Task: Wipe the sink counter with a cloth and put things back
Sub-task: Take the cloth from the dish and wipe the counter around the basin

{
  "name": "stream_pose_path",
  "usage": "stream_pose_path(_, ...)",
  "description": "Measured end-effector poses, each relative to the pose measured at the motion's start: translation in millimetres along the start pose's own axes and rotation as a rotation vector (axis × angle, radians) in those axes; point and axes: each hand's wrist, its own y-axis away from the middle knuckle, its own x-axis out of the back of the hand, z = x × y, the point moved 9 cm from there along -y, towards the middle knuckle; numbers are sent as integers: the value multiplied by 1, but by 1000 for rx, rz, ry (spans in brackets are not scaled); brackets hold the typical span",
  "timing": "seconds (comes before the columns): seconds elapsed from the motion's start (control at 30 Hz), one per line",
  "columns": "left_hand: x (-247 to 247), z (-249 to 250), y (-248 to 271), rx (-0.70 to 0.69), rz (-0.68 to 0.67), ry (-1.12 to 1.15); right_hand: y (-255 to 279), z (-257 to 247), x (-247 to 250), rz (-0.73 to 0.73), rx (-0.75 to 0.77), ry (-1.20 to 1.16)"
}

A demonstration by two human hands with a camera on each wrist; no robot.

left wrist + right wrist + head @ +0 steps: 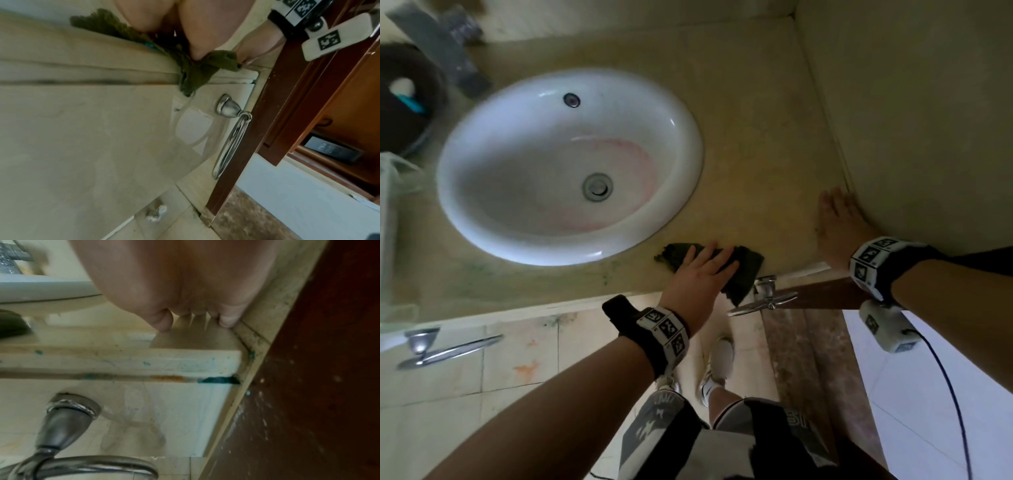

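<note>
Green cloth [739, 270] under flat left hand [700, 274], overhanging the surface [756, 137] edge; right hand [837, 226] splayed at 3 o'clock. Keep palm pressure, overlap strokes.

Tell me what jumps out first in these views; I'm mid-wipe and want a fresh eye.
The white oval sink fills the middle of the beige counter, with pinkish staining in its bowl. At the counter's front edge, the left hand presses flat on a dark green cloth, one corner drooping over the edge. The right hand rests flat by the right wall.
</note>
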Motion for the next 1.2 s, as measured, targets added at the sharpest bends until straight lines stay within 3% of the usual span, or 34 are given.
stream_pose_path(0.23,2,-37,69,-52,241,-16,11,-5,8,-2,-3,-79)
stream_pose_path(0.33,15,-50,89,-58,320,104,4,0,2,22,-12,-99)
stream_pose_path(0.4,36,-48,83,-57,357,149,5,-1,2,25,-11,-101)
stream_pose_path(0.53,89,-45,51,139,499,250,6,-4,6,49,3,-30)
stream_pose_path(0.63,113,-18,20,0,587,105,8,-5,6,43,-2,-38)
stream_pose_path(0.7,104,-3,-7,-47,517,-15,7,-4,5,28,3,-49)
stream_pose_path(0.8,45,13,-29,-29,125,-133,2,-2,2,52,13,-75)
stream_pose_path(0.87,14,13,-24,38,-35,-74,2,-3,1,55,16,-78)
stream_pose_path(1.0,21,10,-23,56,34,87,3,-3,3,85,13,-151)
stream_pose_path(1.1,31,-4,-35,78,117,-4,5,-3,4,96,-8,-208)
stream_pose_path(1.2,26,-6,-34,79,162,-77,7,-33,9,105,112,-183)
